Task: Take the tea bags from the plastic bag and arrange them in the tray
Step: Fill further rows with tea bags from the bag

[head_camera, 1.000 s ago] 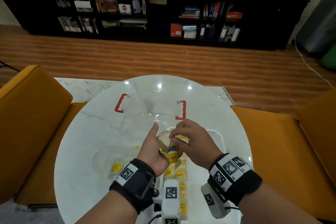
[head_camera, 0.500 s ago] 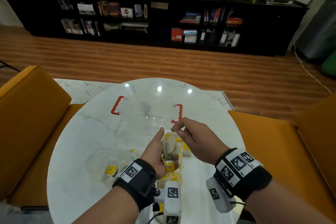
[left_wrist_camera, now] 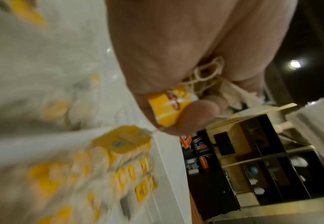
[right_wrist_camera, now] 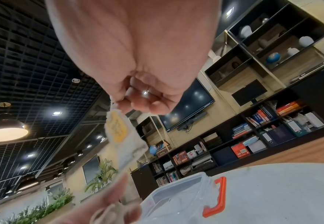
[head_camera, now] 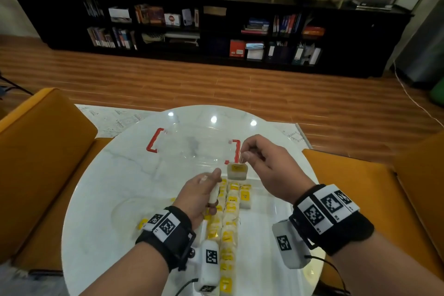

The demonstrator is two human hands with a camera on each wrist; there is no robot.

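The left hand [head_camera: 200,196] is curled round a bundle of tea bags [left_wrist_camera: 232,94]; the left wrist view shows a yellow tag [left_wrist_camera: 166,109] and loops of string pinched between thumb and fingers. Under and just behind that grip lies the white tray [head_camera: 262,202], with rows of tea bags [head_camera: 231,209] laid flat, yellow tags up, running back toward the person. To the left of the grip, on the table [head_camera: 115,175], lies the clear plastic bag [head_camera: 129,211], crumpled, with at least one yellow-tagged bag [head_camera: 143,223] showing at its near edge.

Ahead and to the right of the left hand's grip, the right hand [head_camera: 266,168] is raised, thumb and forefinger pinched on the string of one tea bag [head_camera: 237,170]. That bag hangs straight below the pinch, clear of the tray, over its far end, tag facing up in the head view. The other right fingers are curled in; the right wrist view shows a ring on one.

Beyond both grips sits a clear box [head_camera: 194,149] with red handles [head_camera: 153,144], its right handle just behind the hanging bag. Orange chairs [head_camera: 43,151] flank the table, and a dark bookshelf [head_camera: 216,31] stands far across the wooden floor.
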